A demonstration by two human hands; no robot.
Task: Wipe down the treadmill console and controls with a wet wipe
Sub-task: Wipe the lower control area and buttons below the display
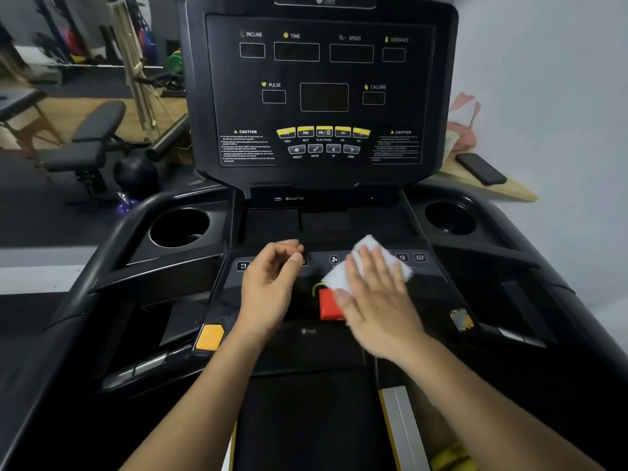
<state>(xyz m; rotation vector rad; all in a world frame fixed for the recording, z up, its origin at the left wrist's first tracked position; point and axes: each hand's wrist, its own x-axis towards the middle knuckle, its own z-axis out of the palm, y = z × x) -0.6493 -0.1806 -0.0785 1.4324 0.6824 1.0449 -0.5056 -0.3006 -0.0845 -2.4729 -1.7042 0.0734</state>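
A black treadmill console (323,96) rises ahead with dark display windows and yellow and grey buttons (323,132). Below it runs the lower control strip (411,257) with number keys and a fan key. My right hand (373,297) lies flat, fingers spread, pressing a white wet wipe (370,248) onto the right half of that strip; the hand partly covers a red stop button (328,305). My left hand (272,283) hovers over the left half of the strip, fingers loosely curled, holding nothing.
Cup holders sit at left (180,227) and right (448,217) of the console base. A yellow button (210,336) marks the left handrail. A phone (481,168) lies on a wooden board at right. A weight bench (91,137) and dark balls stand at left.
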